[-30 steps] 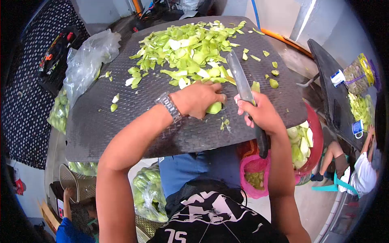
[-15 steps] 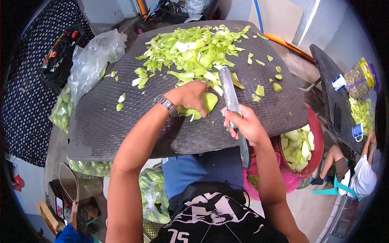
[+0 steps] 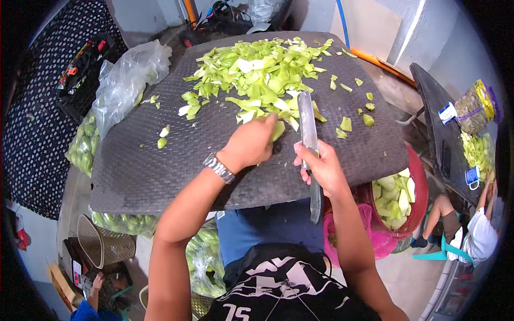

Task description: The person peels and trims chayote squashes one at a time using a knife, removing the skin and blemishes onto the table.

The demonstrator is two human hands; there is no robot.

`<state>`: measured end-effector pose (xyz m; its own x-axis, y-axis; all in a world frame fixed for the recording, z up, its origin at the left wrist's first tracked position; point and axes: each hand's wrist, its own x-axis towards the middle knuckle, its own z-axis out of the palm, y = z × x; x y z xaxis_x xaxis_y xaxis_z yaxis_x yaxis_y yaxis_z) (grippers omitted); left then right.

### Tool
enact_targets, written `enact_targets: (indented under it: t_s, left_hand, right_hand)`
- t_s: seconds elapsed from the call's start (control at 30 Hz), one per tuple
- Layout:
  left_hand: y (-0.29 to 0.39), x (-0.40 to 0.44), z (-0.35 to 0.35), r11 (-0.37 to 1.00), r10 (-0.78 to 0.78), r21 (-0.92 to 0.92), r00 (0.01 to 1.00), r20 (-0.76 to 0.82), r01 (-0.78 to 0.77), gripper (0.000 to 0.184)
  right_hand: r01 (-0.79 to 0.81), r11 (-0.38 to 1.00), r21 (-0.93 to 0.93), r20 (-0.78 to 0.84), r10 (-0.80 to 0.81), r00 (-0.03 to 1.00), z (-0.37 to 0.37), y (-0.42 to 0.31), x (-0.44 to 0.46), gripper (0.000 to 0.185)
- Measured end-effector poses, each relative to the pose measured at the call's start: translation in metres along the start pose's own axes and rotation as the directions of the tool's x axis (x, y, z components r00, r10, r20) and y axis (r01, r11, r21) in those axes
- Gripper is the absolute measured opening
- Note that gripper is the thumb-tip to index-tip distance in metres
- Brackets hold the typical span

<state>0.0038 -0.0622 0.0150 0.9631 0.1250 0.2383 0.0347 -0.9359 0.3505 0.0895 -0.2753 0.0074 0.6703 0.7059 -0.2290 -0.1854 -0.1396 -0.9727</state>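
My left hand [image 3: 249,143], with a metal watch at the wrist, is closed around a light green piece of chayote [image 3: 278,131]. Most of that piece is hidden behind my fingers. In my right hand [image 3: 322,165] is a knife [image 3: 307,120], its blade pointing away from me and its black handle toward my lap. The blade stands just right of the chayote piece, apart from it. Beyond both hands a heap of green peelings [image 3: 262,67] covers the far part of the dark woven tabletop [image 3: 160,182]. A few loose peelings lie on the right.
A clear plastic bag [image 3: 131,75] lies on the table's left edge. Below right stand a red basin [image 3: 423,200] of peeled pieces and a pink basket [image 3: 367,246]. Bags of chayote [image 3: 206,262] sit under the table. People are seated at the far right and lower left.
My left hand has tilted the chayote piece up and turned, so less of it shows. The knife has shifted slightly right and stands more upright in view.
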Motion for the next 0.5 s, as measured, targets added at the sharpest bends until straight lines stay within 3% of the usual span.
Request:
enact_targets:
  t_s: [0.03,0.07,0.1,0.13,0.17,0.2,0.23,0.27,0.37,0.4,0.47,0.5]
  left_hand:
    - [-0.002,0.002,-0.004,0.997,-0.015,-0.074,1.0,-0.016,0.014,0.065]
    - [-0.002,-0.003,-0.007,0.98,-0.069,-0.194,0.991,-0.116,0.045,0.052]
    - [0.004,-0.004,-0.015,0.848,-0.201,-0.511,0.977,-0.066,0.14,0.048]
    - [0.009,-0.007,-0.02,0.608,-0.308,-0.764,0.951,0.026,0.218,0.045]
    - [0.012,-0.013,-0.021,0.284,-0.378,-0.919,0.913,0.155,0.273,0.042]
    - [0.01,-0.02,-0.023,0.093,-0.306,-0.957,0.923,0.234,0.274,0.04]
    - [0.014,-0.027,-0.018,0.036,-0.295,-0.975,0.934,0.201,0.221,0.042]
    - [0.019,-0.034,-0.014,0.069,-0.308,-0.976,0.935,0.177,0.207,0.039]
    - [0.031,-0.049,-0.002,0.157,-0.33,-0.977,0.94,0.087,0.146,0.038]
    - [0.034,-0.054,0.002,0.263,-0.355,-0.949,0.932,0.073,0.175,0.045]
    - [0.034,-0.061,0.005,0.479,-0.359,-0.846,0.932,0.054,0.233,0.057]
    - [0.033,-0.063,0.008,0.488,-0.363,-0.842,0.931,0.044,0.23,0.056]
  right_hand:
    - [0.009,1.0,-0.005,0.015,-0.009,1.0,-0.002,-0.001,0.0,0.03]
    - [0.142,0.976,-0.167,-0.042,-0.151,0.988,-0.002,0.001,-0.001,0.032]
    - [0.266,0.905,-0.331,-0.072,-0.305,0.949,-0.002,0.002,0.001,0.035]
    - [0.363,0.794,-0.488,-0.075,-0.453,0.888,-0.001,0.001,0.003,0.038]
    - [0.43,0.701,-0.569,-0.053,-0.553,0.832,0.0,-0.002,0.0,0.041]
    - [0.485,0.592,-0.643,-0.017,-0.645,0.764,0.005,-0.013,-0.005,0.044]
    - [0.527,0.471,-0.708,0.028,-0.727,0.686,0.008,-0.022,-0.009,0.047]
    - [0.521,0.415,-0.746,0.101,-0.703,0.704,0.008,-0.024,-0.009,0.059]
    - [0.524,0.434,-0.733,0.251,-0.543,0.801,0.015,-0.039,-0.019,0.074]
    - [0.514,0.383,-0.768,0.32,-0.465,0.825,0.015,-0.039,-0.016,0.089]
    - [0.514,0.368,-0.775,0.362,-0.408,0.838,0.016,-0.041,-0.015,0.091]
    - [0.515,0.361,-0.778,0.382,-0.379,0.843,0.017,-0.042,-0.014,0.092]
